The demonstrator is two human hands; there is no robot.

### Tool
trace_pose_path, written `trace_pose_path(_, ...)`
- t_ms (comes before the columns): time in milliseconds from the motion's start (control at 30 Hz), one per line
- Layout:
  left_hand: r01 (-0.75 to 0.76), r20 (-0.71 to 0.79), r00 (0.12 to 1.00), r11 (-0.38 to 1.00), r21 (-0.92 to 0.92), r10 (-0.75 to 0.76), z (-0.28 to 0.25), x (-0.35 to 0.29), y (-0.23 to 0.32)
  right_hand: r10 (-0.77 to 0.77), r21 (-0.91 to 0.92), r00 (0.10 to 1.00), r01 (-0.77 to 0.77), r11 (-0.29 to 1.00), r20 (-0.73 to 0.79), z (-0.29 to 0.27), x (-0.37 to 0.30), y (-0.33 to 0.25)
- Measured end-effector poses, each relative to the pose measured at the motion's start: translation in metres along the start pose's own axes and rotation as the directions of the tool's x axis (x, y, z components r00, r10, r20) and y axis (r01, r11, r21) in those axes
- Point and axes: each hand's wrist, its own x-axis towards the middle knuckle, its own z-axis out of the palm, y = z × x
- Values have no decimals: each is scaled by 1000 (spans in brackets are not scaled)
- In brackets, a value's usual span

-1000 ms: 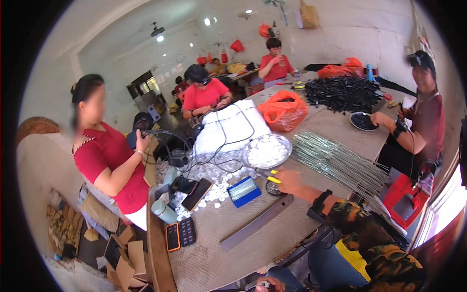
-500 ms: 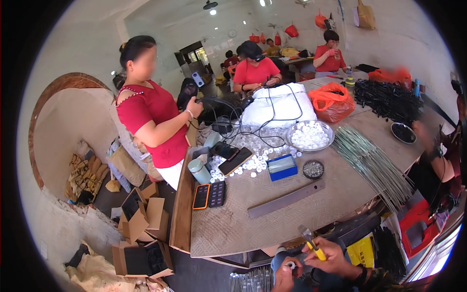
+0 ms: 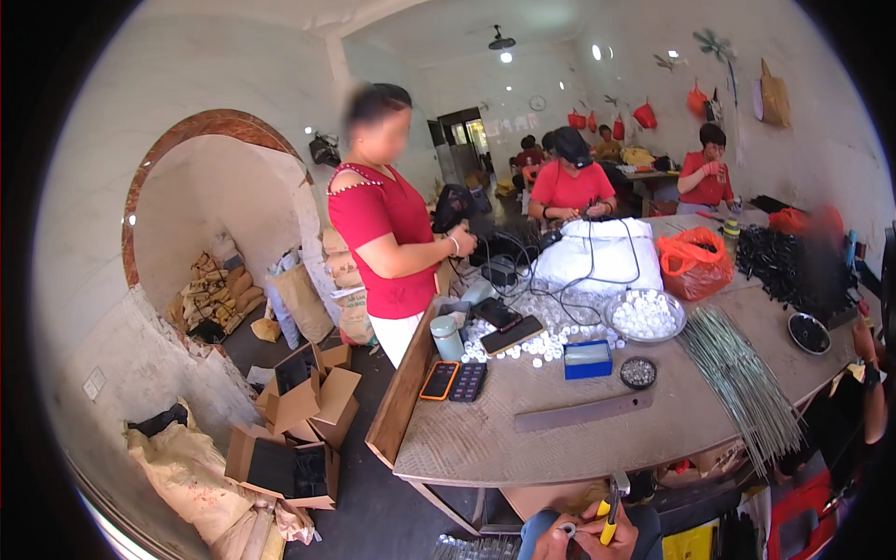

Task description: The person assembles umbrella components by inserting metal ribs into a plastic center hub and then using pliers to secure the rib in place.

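Observation:
At the lower edge, below the table's front edge, my left hand is closed on a small pale ring-shaped piece. Right beside it, my right hand grips a small hammer with a yellow-and-black handle, its metal head raised. The fingertips of my right hand come close to the ring piece; whether they touch it I cannot tell. On the table above my hands lie a flat metal bar, a round dish of small metal parts and a blue box.
White caps fill a metal bowl and lie scattered around it. A bundle of thin rods overhangs the table's right front edge. Phones, a flask and an orange bag stand farther back. Open cartons sit at left. Several people are around the table.
The view has swung left and up, so the table appears farther right. My right hand has come closer to my left, and the hammer now stands more upright.

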Motion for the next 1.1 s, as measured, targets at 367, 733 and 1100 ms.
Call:
trace_pose_path(367, -84, -73, 994, 996, 27, 86, 1, -11, 14, 22, 279, 1000, -23, 960, 7, 7, -19, 22)
trace_pose_path(733, -130, -84, 987, 989, 77, 136, -5, -15, 8, -170, 82, 985, 167, 982, 24, 7, -11, 0)
trace_pose_path(1100, -174, 15, 985, 982, 79, 174, -21, -14, 9, 161, 338, 971, -214, 917, 178, 15, -11, 10)
